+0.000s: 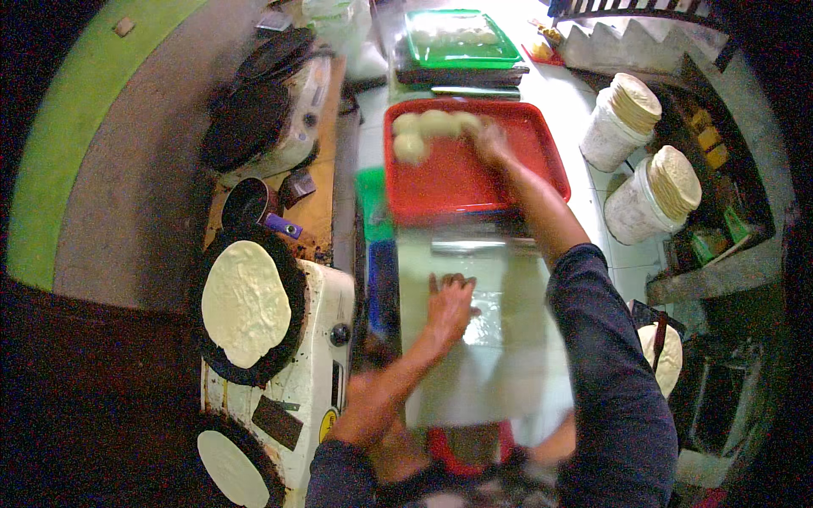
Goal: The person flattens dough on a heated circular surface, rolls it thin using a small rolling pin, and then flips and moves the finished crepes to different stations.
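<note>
Several pale dough balls [409,147] sit together in the far left part of a red plastic tray [470,184]. My right hand [492,143] reaches into the tray beside the rightmost dough ball [467,124]. Motion blur hides whether its fingers grip that ball or only touch it. My left hand [451,308] is over a pale, glossy work surface [521,355], holding nothing, with its fingers somewhat bent and apart. Between that surface and the tray lies a shiny metal rolling pin or rod [476,246].
At left, flat dough rounds [246,305] [232,470] lie on black griddles over a white gas stove [324,305]. A saucepan [244,203] stands behind. On the right, white tubs [641,200] [610,136] hold stacked flatbreads. A green tray [508,57] stands at the far end.
</note>
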Demonstrator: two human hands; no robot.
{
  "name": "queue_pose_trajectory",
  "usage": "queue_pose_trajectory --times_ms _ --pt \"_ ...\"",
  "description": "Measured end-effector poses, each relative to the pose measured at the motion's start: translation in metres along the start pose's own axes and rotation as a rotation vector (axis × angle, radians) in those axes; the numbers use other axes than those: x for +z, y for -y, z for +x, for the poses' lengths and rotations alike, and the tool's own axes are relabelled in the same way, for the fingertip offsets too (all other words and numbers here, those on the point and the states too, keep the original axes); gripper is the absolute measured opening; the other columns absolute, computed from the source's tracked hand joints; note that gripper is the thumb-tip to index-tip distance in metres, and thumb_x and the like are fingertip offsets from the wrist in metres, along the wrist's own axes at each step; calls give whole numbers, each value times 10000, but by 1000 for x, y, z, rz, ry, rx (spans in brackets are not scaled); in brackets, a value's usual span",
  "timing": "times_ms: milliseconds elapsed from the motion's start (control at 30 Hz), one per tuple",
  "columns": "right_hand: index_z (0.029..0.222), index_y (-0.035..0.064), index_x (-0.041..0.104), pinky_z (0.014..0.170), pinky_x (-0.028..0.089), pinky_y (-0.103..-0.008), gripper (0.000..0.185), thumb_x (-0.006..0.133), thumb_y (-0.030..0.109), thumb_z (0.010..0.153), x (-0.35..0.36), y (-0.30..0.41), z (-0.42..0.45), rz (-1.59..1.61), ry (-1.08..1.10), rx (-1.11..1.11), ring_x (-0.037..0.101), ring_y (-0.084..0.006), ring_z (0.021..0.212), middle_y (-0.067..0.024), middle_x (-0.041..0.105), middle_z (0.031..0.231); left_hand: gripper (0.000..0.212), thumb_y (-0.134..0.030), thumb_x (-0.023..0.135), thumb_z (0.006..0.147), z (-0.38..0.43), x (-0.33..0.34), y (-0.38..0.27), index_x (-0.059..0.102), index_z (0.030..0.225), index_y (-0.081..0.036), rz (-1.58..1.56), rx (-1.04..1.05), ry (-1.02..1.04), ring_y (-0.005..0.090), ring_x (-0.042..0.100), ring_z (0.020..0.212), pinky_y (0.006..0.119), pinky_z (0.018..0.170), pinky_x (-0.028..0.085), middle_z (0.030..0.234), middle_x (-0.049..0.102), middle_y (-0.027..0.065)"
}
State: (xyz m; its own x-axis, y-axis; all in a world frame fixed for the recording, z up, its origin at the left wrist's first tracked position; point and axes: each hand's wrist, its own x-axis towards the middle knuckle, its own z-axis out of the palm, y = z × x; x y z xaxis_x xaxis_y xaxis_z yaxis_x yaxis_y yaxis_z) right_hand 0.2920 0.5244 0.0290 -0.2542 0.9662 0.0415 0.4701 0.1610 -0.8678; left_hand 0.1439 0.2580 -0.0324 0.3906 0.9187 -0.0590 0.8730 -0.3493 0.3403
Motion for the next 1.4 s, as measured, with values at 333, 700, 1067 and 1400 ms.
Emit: queue_pose_trajectory --times_ms 333,700,1067,1400 --pt "768 58 675 584 470 -336 260 661 316 751 4 20 -25 134 -227 -243 591 -158 711 -33 644 751 236 -249 658 752 6 18 1 600 871 -54 -9 1 3 356 586 869 474 730 457 878 625 172" --pt "867 56 670 696 491 -314 256 739 209 673 38 37 -301 4 412 87 602 -146 793 -74 667 848 182 -144 579 788 29 -67 20 510 901 -18 -25 -138 -392 369 597 769 515 655 460 787 606 190" --pt "1375 -77 219 1106 174 -451 867 491 544 835 151 20 -344 -770 97 -1 192 -375 1351 -272 185 1446 196 -155 575 810 -26 -131 -40 548 970 -43 -265 86 -498 334 575 887 496 742 416 884 609 151" --pt "1430 -2 127 1118 83 -481 824 501 463 862 138 13 -374 -653 69 -55 79 -326 1393 -203 86 1498 103 -124 565 815 -64 -110 -29 545 844 -28 -159 150 -470 387 577 734 490 641 442 767 594 180"
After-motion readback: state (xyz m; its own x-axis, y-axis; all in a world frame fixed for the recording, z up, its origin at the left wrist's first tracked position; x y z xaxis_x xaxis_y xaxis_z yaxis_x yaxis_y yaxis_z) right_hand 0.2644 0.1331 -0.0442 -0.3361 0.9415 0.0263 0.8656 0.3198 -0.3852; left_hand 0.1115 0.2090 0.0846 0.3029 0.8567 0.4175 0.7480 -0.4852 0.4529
